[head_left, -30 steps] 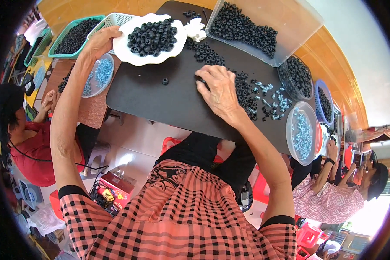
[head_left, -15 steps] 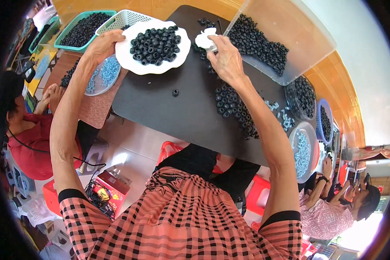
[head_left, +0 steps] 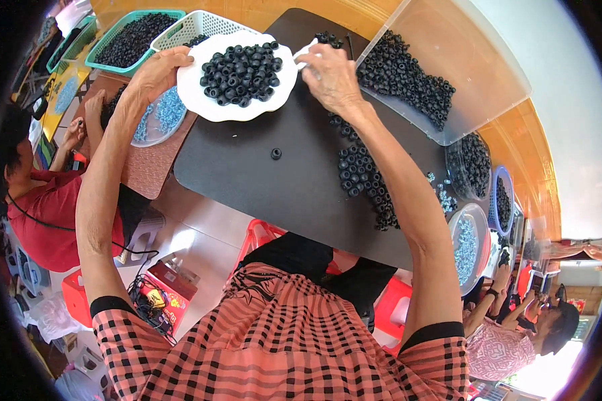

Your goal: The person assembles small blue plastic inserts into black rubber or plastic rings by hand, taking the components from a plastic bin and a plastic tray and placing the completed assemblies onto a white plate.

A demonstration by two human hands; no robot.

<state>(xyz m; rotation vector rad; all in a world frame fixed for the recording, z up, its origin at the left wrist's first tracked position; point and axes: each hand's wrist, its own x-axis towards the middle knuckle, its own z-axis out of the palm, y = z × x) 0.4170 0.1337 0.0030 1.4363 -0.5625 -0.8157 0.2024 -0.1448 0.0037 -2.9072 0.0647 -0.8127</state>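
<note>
Since a moment ago the right hand (head_left: 331, 79) has left the loose pile on the worktop (head_left: 247, 180) and come up to the white plate (head_left: 201, 100), so both hands now carry it between them. The left hand (head_left: 155, 72) grips the plate's left rim, fingers curled over the edge and thumb beneath as far as I can tell; just beyond that grip stand a white basket (head_left: 201, 23) and a green basket (head_left: 114, 33) of dark pieces, and below it a clear dish of blue parts (head_left: 157, 117). The plate, heaped with black rings (head_left: 241, 65), is held over the far left corner of the worktop, its long axis running left to right between the hands, tilted slightly. The right hand pinches the plate's white tab at the right edge. Right of that grip lies a clear tub (head_left: 448, 73) of rings; a lone ring (head_left: 275, 154) sits nearer me.
</note>
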